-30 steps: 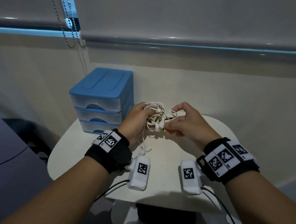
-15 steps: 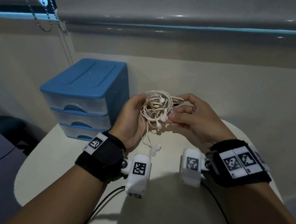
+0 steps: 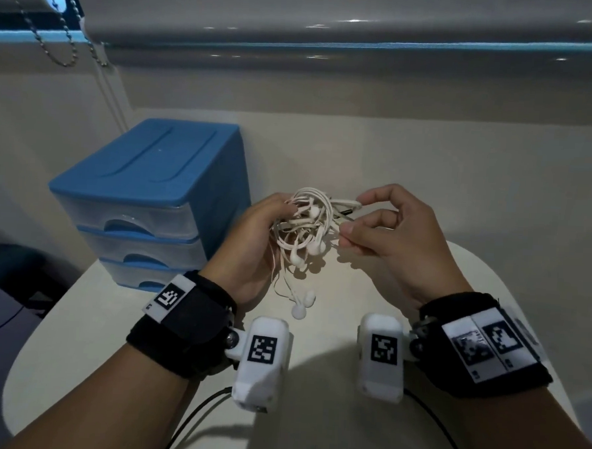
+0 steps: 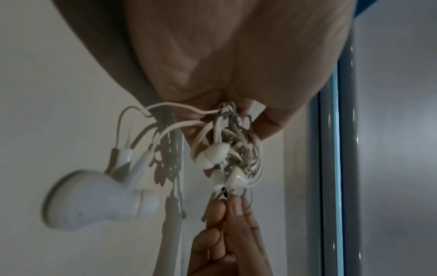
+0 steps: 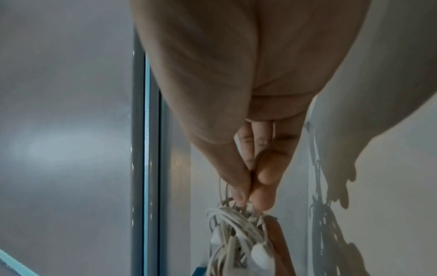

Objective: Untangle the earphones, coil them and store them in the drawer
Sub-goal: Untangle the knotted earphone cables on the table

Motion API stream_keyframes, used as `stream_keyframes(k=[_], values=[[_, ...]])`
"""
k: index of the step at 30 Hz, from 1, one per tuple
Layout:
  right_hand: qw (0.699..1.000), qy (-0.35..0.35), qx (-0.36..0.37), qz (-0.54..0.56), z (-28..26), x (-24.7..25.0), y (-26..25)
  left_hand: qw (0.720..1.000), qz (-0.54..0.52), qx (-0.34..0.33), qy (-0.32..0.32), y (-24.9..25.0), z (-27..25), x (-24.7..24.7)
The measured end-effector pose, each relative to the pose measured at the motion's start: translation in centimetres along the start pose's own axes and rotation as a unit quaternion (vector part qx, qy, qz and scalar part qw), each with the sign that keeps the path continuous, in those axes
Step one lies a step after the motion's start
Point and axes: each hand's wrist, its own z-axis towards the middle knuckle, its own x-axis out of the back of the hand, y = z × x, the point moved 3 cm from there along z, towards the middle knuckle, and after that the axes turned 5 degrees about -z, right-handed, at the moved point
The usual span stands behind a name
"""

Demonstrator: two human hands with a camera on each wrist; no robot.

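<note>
A knotted bundle of white earphones (image 3: 305,224) hangs in the air above the table, held between both hands. My left hand (image 3: 253,235) grips the left side of the tangle (image 4: 227,149), fingers curled round the cords. My right hand (image 3: 383,235) pinches a cord at the bundle's right edge (image 5: 238,216) between thumb and fingers. Two earbuds (image 3: 302,305) dangle on loose cords below the bundle; one earbud (image 4: 99,199) swings close to the left wrist camera. The blue drawer unit (image 3: 152,199) stands at the left, its three drawers closed.
The white rounded table (image 3: 489,303) lies under my hands, its edge close on the right and left. A wall and a window sill with a bead chain (image 3: 54,40) are behind. Black cables (image 3: 202,411) run from the wrist cameras.
Both hands have lifted the bundle slightly and brought it nearer. My right hand has shifted its pinch along the cords at the right of the tangle. The head view has tilted down.
</note>
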Motion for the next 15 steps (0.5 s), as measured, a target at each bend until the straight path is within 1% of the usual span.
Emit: stream_keyframes(k=[2,5,7,11,15], values=[[1.000,0.001,0.007,-0.006,0.04,-0.25,-0.05,0.999,0.033,-0.022,-0.012,0.08,-0.10,0.04],[1.000,0.007,0.019,-0.020,-0.05,-0.54,-0.12,0.996,0.060,-0.028,-0.055,-0.06,-0.32,-0.31],[1.000,0.012,0.022,-0.009,-0.08,-0.49,-0.09,0.994,0.078,-0.037,-0.072,-0.03,-0.43,-0.48],[0.999,0.001,0.015,0.033,-0.20,-0.58,0.11,0.989,0.104,-0.067,-0.076,0.06,-0.41,-0.46],[0.998,-0.007,-0.013,0.066,0.11,-0.61,0.65,0.987,0.100,-0.097,-0.076,0.15,-0.64,-0.76]])
